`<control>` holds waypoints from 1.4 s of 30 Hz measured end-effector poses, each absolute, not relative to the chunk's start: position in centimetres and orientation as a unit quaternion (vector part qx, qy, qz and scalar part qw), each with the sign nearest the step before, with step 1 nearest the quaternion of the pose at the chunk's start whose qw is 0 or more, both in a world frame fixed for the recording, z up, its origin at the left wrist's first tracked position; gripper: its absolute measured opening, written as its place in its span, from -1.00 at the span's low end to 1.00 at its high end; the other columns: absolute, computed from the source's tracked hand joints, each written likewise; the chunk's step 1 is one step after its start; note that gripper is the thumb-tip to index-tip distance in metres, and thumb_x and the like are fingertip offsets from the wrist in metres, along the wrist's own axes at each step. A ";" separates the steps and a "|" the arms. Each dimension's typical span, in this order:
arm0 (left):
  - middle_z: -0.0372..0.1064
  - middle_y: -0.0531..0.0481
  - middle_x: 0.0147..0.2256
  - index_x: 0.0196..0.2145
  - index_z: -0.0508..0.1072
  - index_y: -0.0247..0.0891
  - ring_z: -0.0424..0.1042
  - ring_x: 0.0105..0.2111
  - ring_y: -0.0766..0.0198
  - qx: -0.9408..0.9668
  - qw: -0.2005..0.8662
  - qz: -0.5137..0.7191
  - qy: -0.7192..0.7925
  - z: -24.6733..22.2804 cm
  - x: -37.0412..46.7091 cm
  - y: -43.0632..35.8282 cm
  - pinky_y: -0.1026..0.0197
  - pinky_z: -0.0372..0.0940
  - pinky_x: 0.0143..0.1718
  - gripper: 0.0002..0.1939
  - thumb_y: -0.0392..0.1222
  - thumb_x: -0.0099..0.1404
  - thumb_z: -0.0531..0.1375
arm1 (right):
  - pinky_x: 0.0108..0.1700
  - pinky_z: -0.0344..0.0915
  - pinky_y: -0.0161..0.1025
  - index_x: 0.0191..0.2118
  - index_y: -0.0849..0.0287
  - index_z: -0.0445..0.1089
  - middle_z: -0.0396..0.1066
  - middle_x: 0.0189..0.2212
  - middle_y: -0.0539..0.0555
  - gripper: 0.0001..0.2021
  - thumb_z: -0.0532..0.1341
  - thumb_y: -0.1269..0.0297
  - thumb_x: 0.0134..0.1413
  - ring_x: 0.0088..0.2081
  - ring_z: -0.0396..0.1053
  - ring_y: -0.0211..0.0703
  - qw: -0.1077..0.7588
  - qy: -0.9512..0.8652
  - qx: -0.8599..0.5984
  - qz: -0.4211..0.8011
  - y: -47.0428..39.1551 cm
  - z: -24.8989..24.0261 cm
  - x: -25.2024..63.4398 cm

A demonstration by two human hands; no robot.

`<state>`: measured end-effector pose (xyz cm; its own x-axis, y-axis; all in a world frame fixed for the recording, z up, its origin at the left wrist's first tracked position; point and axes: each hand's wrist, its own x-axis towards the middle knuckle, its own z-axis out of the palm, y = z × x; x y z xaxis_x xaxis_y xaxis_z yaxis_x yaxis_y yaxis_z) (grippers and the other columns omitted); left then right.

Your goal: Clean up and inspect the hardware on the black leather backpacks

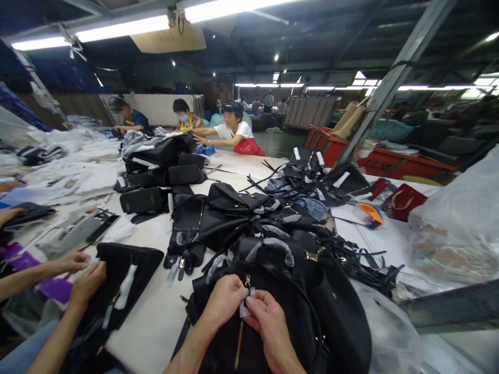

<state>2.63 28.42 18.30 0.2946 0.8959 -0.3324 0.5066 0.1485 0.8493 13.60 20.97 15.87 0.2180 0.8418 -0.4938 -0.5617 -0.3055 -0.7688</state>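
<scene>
A black backpack [280, 259] with gold zippers lies in front of me, its top handle [273, 249] wrapped in clear plastic. At the vertical front zipper [239, 343], my left hand [226, 298] pinches the left side of a zipper pull wrapped in a small whitish plastic piece [245, 310]. My right hand [271, 317] grips the same wrapped pull from the right, fingers closed on it. Gold hardware [247, 280] shows just above the fingertips. My fingers partly hide the pull.
Black bags [230, 208] are heaped beyond the backpack, with loose straps [362, 259] at right. An orange tape dispenser [372, 214] sits farther right near a clear plastic bag [448, 234]. A co-worker's hands [88, 272] handle a black bag [128, 275] at left. People sit across the table.
</scene>
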 end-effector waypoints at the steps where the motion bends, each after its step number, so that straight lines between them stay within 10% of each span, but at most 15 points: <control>1: 0.23 0.14 -0.64 -0.59 0.29 -0.24 0.22 -0.57 0.35 0.624 0.502 0.191 0.568 18.5 2.4 28.1 0.32 0.06 -0.52 -0.90 -0.25 0.02 0.15 | -0.32 0.41 -0.32 -0.30 0.24 0.39 0.49 -0.50 0.00 -0.52 0.48 0.04 -0.31 -0.41 0.45 -0.23 0.579 -0.133 -0.522 0.612 21.0 15.9 13.5; 8: 0.33 -0.01 -0.71 -0.58 0.35 -0.27 0.33 -0.74 0.24 0.568 0.579 0.131 0.570 17.9 1.6 26.1 0.29 0.17 -0.72 -0.54 0.16 0.22 0.02 | -0.31 0.43 -0.29 -0.24 0.22 0.36 0.54 -0.47 0.03 -0.50 0.46 0.02 -0.26 -0.42 0.47 -0.21 0.596 -0.132 -0.501 0.614 21.1 15.7 13.2; 17: 0.20 0.10 -0.63 -0.62 0.37 -0.31 0.25 -0.58 0.35 0.502 0.604 0.267 0.558 15.9 3.0 26.5 0.33 0.21 -0.55 -0.70 0.01 0.02 0.20 | -0.40 0.43 -0.29 -0.36 0.21 0.31 0.51 -0.56 0.01 -0.40 0.49 -0.10 -0.48 -0.47 0.48 -0.17 0.583 -0.152 -0.535 0.592 21.6 15.0 13.6; 32: 0.27 0.12 -0.62 -0.58 0.29 -0.26 0.34 -0.60 0.34 0.399 0.638 0.301 0.586 15.5 3.5 27.3 0.29 0.28 -0.55 -0.70 -0.01 -0.06 0.29 | -0.40 0.48 -0.22 -0.22 0.20 0.54 0.52 -0.25 0.15 -0.63 0.28 0.03 -0.06 -0.28 0.48 0.00 0.538 -0.291 -0.609 0.504 21.2 14.8 14.4; 42: 0.43 0.01 -0.54 -0.52 0.29 -0.26 0.46 -0.54 0.28 0.406 0.655 0.299 0.563 15.2 3.5 27.2 0.28 0.33 -0.52 -0.63 0.07 0.00 0.29 | -0.55 0.39 -0.30 -0.17 0.13 0.59 0.42 -0.40 0.08 -0.67 0.19 0.21 -0.05 -0.46 0.38 -0.17 0.519 -0.352 -0.619 0.472 21.6 14.2 14.6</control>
<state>3.50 27.18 15.20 0.1866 0.8486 -0.4951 0.0664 0.4919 0.8681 14.56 21.56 14.19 0.3061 0.9265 -0.2187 -0.0546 -0.2123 -0.9757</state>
